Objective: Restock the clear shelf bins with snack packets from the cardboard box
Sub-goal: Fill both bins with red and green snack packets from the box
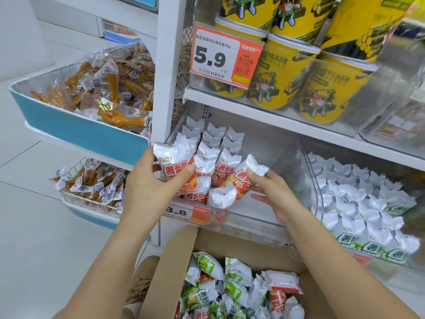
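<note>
My left hand [149, 185] grips a red-and-white snack packet [174, 162] at the left front of the clear shelf bin [253, 219]. My right hand [273, 192] pinches the top of another red-and-white packet [247, 176], which leans against the rows of upright packets [213, 143] standing in that bin. The bin's right half is bare. Below, the open cardboard box [174, 261] holds several loose red and green packets [232, 291].
A neighbouring clear bin [317, 199] to the right is full of green-and-white packets. Yellow tubs [276, 79] stand on the shelf above, behind a 5.9 price tag [220, 58]. Blue-fronted wire baskets [76, 127] of vacuum-packed snacks jut out at left.
</note>
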{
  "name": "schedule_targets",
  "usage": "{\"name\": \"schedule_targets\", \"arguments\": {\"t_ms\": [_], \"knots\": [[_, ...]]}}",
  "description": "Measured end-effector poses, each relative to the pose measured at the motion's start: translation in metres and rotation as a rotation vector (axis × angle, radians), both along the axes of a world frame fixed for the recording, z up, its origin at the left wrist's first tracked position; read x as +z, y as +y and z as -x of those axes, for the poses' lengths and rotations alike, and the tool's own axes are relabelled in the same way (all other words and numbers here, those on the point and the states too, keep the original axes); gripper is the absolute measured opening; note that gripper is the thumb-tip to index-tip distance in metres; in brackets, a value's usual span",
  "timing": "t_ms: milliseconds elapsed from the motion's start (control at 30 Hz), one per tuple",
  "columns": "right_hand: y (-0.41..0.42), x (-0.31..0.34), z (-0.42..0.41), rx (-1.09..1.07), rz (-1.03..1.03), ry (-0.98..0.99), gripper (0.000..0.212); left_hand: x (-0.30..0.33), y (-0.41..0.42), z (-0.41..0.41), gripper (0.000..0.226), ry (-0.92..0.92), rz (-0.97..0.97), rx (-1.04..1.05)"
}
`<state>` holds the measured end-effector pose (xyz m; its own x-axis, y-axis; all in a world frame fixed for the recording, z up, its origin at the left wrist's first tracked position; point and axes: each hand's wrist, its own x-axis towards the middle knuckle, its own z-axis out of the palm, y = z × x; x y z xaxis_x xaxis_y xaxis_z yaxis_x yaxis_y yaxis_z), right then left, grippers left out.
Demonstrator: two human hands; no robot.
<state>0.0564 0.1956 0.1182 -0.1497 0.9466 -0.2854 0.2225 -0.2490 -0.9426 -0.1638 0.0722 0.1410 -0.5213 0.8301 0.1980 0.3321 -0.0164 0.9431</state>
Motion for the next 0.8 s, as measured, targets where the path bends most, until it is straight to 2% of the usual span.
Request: {"name": "schedule_targets", "arguments": {"t_ms": [100, 200, 333, 400, 533, 600, 700, 800], "knots": [[0.001, -0.001, 0.018, 0.047, -0.047, -0.040, 0.038, -0.001, 0.001, -0.002, 0.040, 0.022, 0.013, 0.007], [0.002, -0.007, 0.037, 0.001, -0.035, -0.042, 0.031, 0.000, 0.000, -0.004, 0.033, 0.033, 0.014, 0.003], [0.002, -0.013, 0.043, -0.020, 0.054, -0.048, 0.050, -0.001, 0.000, 0.001, 0.040, 0.020, 0.003, 0.007], [-0.003, -0.009, 0.039, -0.027, 0.111, -0.085, 0.052, -0.001, 0.000, 0.004, 0.042, 0.011, -0.001, 0.012], [-0.018, 0.007, 0.024, 0.169, 0.224, -0.178, 0.054, -0.001, -0.002, 0.006, 0.039, 0.014, -0.013, 0.015], [-0.027, 0.013, 0.020, 0.286, 0.190, -0.201, 0.049, -0.001, -0.002, 0.006, 0.039, 0.018, -0.007, 0.021], [-0.033, 0.015, 0.020, 0.311, 0.122, -0.216, 0.050, -0.002, -0.001, 0.006, 0.042, 0.010, 0.000, 0.022], [-0.036, 0.011, 0.024, 0.308, 0.006, -0.280, 0.032, -0.002, -0.001, 0.004, 0.043, 0.026, -0.005, 0.011]]}}
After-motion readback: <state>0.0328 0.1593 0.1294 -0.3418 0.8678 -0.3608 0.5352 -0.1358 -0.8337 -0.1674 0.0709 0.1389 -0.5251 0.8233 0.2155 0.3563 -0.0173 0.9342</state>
